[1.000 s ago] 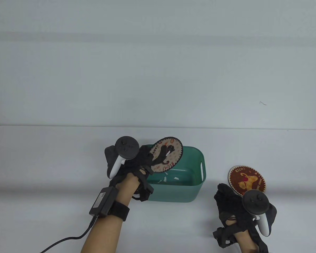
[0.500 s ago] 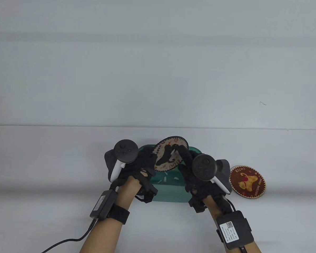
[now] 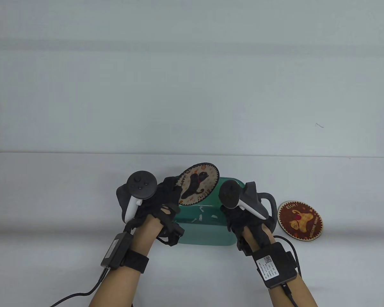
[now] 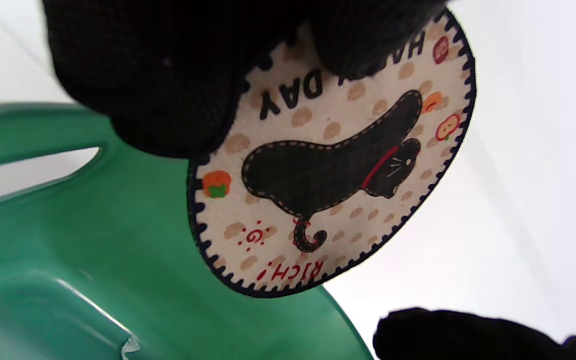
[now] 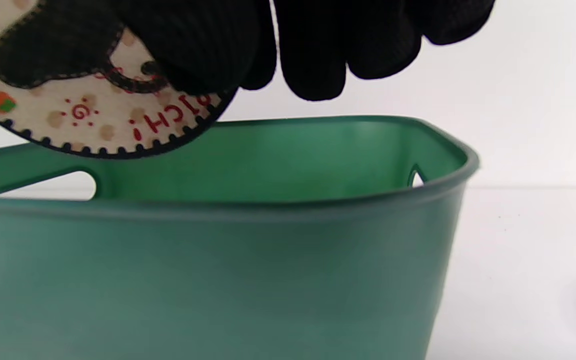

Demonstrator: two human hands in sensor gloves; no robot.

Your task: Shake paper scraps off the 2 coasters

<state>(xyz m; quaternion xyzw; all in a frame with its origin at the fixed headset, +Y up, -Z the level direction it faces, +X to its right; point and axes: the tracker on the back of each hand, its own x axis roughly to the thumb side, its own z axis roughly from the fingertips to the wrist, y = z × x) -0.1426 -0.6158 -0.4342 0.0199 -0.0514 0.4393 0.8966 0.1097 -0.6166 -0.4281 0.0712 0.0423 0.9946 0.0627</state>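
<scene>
Coaster one [image 4: 338,175], a black cat lettered "HAPPY DAY" and "RICH!", tilts over the green bin [image 3: 211,235], pinched by the left hand [image 3: 161,200]. Right hand [image 3: 240,214] hangs alongside, fingers loose, holding nothing. Only the table view shows paper scraps [image 3: 200,217] inside and coaster two [image 3: 300,220], reading "RICH!", lower right.

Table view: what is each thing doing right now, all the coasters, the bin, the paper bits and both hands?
Black-cat coaster: tilted, held above the bin.
Brown coaster: flat on the table, right of the bin.
Green bin: upright, open.
Paper scraps: lying inside the bin.
Left hand: grips the black-cat coaster's edge.
Right hand: over the bin, fingers beside that coaster; contact unclear.
</scene>
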